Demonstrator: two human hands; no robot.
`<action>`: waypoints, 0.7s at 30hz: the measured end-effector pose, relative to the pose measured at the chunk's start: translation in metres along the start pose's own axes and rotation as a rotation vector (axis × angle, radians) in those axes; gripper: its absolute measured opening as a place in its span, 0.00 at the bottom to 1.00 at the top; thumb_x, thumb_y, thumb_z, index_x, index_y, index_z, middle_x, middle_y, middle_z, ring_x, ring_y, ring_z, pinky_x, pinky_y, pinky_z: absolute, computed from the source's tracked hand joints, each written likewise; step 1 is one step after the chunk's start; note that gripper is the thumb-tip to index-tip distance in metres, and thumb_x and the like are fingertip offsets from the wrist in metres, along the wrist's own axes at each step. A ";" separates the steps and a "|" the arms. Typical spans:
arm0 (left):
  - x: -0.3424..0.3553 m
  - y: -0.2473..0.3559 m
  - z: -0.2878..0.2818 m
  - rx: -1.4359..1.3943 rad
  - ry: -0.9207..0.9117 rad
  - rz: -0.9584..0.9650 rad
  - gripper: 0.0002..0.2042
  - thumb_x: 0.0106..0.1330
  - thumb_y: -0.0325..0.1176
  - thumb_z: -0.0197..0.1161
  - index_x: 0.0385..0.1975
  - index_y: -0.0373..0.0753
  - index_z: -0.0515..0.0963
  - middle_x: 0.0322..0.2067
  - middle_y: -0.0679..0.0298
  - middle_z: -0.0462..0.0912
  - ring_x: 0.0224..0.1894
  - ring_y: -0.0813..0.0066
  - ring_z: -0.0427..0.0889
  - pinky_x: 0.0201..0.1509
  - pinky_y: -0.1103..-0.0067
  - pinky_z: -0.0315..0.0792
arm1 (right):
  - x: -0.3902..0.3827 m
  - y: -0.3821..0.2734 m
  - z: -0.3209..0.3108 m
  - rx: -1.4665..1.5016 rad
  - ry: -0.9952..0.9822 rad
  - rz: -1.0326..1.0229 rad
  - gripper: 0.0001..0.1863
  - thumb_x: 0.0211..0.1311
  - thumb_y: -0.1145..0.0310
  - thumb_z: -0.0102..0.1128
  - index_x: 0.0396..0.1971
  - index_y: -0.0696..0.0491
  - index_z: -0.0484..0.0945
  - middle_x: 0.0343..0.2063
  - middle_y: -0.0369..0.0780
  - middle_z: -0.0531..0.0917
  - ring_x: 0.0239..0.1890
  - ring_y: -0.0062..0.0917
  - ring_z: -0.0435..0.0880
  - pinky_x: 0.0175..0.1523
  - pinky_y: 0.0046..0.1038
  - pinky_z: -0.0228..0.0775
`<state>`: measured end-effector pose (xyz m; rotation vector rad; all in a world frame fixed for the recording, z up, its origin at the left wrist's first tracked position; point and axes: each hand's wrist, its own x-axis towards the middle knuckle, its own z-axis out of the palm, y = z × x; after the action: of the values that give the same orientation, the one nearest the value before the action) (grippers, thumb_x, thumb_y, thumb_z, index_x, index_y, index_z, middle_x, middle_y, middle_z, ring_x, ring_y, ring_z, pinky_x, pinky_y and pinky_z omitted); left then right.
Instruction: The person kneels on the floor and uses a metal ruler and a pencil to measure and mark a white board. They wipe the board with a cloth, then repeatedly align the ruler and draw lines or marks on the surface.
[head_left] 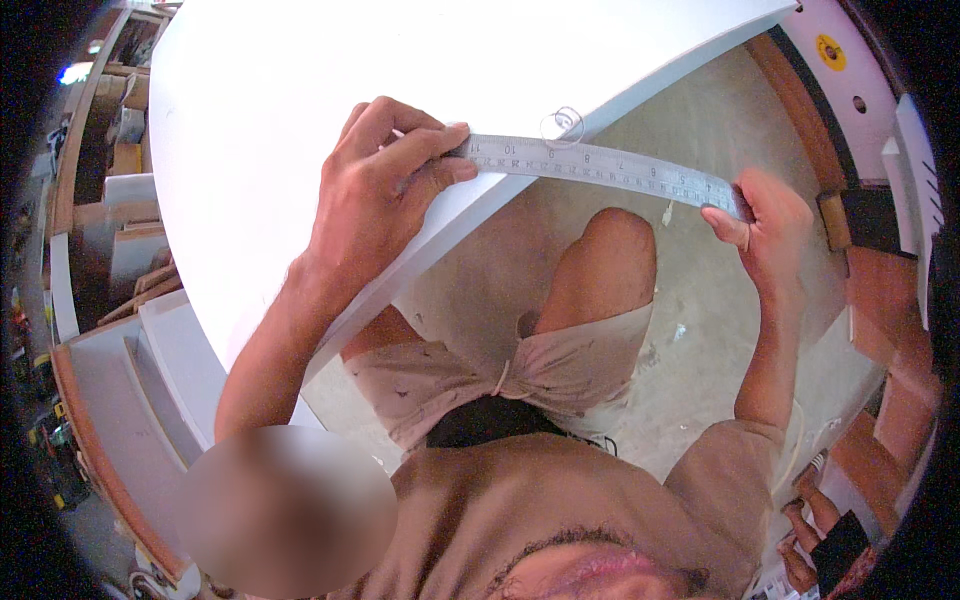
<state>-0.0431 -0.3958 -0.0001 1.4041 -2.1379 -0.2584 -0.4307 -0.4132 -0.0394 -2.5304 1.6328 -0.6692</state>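
Note:
A metal ruler (600,166) spans between my two hands, its markings facing up toward me. My left hand (385,180) pinches one end between thumb and fingers, over the white board (280,70). Off the board's edge, above the floor, my right hand (768,222) grips the other end with the thumb on top. The ruler crosses the long edge of the board at an angle. A small round ring-like mark (562,126) shows at that edge, just above the ruler; I cannot tell what it is.
At the left stand shelves with brown boards (125,215) and pale panels (165,350). Brown boxes or panels (880,300) line the right side. Another person's legs (820,515) show at lower right. Grey concrete floor (700,300) lies below.

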 end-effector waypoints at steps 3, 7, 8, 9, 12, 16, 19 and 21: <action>0.006 0.002 0.004 0.057 0.018 0.021 0.13 0.55 0.28 0.76 0.41 0.39 0.89 0.36 0.63 0.82 0.40 0.67 0.78 0.40 0.74 0.78 | 0.004 0.003 -0.002 -0.031 0.005 -0.011 0.37 0.48 0.30 0.66 0.20 0.53 0.70 0.16 0.42 0.68 0.20 0.38 0.70 0.26 0.39 0.60; 0.003 0.003 0.007 0.085 0.034 0.040 0.14 0.53 0.27 0.76 0.41 0.38 0.88 0.35 0.65 0.82 0.36 0.69 0.75 0.39 0.73 0.75 | 0.024 0.002 -0.002 0.011 -0.026 -0.057 0.37 0.47 0.29 0.65 0.20 0.54 0.69 0.17 0.42 0.69 0.20 0.39 0.71 0.27 0.39 0.61; 0.003 0.001 0.007 0.086 0.038 0.023 0.14 0.54 0.27 0.76 0.41 0.38 0.88 0.34 0.65 0.82 0.36 0.69 0.75 0.39 0.73 0.75 | 0.031 0.003 -0.002 -0.020 -0.091 -0.024 0.38 0.48 0.28 0.64 0.20 0.54 0.68 0.17 0.42 0.67 0.20 0.37 0.71 0.27 0.38 0.60; 0.003 -0.001 0.006 0.092 0.045 0.010 0.13 0.54 0.26 0.76 0.41 0.38 0.88 0.34 0.65 0.82 0.36 0.69 0.75 0.39 0.73 0.75 | 0.043 0.006 0.002 -0.021 -0.091 -0.048 0.40 0.49 0.26 0.63 0.20 0.55 0.68 0.17 0.42 0.66 0.20 0.36 0.70 0.27 0.37 0.60; 0.002 -0.005 0.002 0.108 0.081 -0.016 0.13 0.56 0.26 0.75 0.41 0.38 0.88 0.33 0.64 0.82 0.36 0.69 0.75 0.39 0.73 0.74 | 0.070 0.014 0.013 0.060 -0.082 -0.080 0.41 0.49 0.25 0.62 0.20 0.55 0.68 0.17 0.43 0.65 0.21 0.36 0.69 0.27 0.36 0.60; 0.000 -0.004 -0.002 0.116 0.087 -0.087 0.12 0.58 0.26 0.74 0.42 0.38 0.88 0.34 0.63 0.83 0.37 0.69 0.76 0.40 0.72 0.75 | 0.082 0.017 0.017 0.055 -0.086 -0.108 0.40 0.50 0.26 0.62 0.21 0.55 0.69 0.18 0.44 0.66 0.21 0.38 0.70 0.28 0.37 0.61; -0.001 0.002 -0.004 0.110 0.094 -0.121 0.12 0.57 0.25 0.74 0.42 0.38 0.88 0.36 0.63 0.83 0.39 0.68 0.78 0.41 0.72 0.77 | 0.072 0.010 0.013 0.006 -0.023 -0.185 0.39 0.50 0.27 0.62 0.21 0.55 0.68 0.17 0.43 0.65 0.21 0.38 0.69 0.28 0.37 0.60; 0.000 0.006 -0.002 0.100 0.077 -0.078 0.13 0.57 0.26 0.75 0.43 0.38 0.88 0.36 0.63 0.83 0.40 0.69 0.78 0.41 0.72 0.77 | 0.056 0.006 0.007 0.014 0.003 -0.180 0.40 0.50 0.26 0.62 0.20 0.55 0.67 0.18 0.43 0.64 0.21 0.37 0.68 0.27 0.37 0.58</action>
<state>-0.0471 -0.3930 0.0044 1.5312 -2.0611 -0.1264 -0.4136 -0.4663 -0.0291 -2.6903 1.4066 -0.6953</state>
